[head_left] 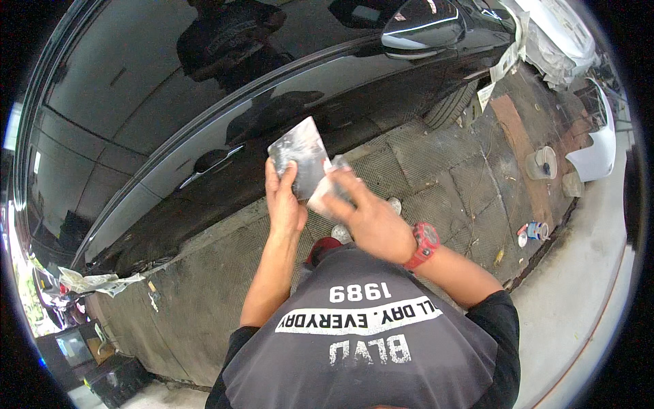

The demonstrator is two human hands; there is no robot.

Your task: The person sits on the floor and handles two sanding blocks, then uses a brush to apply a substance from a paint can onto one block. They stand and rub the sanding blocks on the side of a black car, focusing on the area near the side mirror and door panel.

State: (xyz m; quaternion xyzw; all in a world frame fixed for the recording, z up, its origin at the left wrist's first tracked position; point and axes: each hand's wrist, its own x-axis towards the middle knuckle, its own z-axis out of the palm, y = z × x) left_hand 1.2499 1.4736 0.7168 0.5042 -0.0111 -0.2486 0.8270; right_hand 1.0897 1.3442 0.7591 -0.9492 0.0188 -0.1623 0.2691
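Observation:
My left hand point(285, 204) grips a flat, dark grey rectangular sheet point(303, 150) by its lower left edge, with the thumb across its face. Whitish smears mark the upper part of that face. Beside the sheet's right edge, my right hand point(375, 221) is closed around a pale, soft-looking piece point(319, 202), blurred by motion. Whether it is a cloth or a pad I cannot make out. Both hands are raised in front of the glossy black car's point(259, 112) side, near its door handle point(212, 166).
The car's side mirror point(424, 31) juts out at the top, above a tyre point(451, 105). Masking paper point(504, 68) hangs at the car's front. To the right are a bucket point(541, 163), a can point(538, 231), a brown strip point(521, 150) on the matted floor point(429, 163), and a white bumper-like panel point(599, 146).

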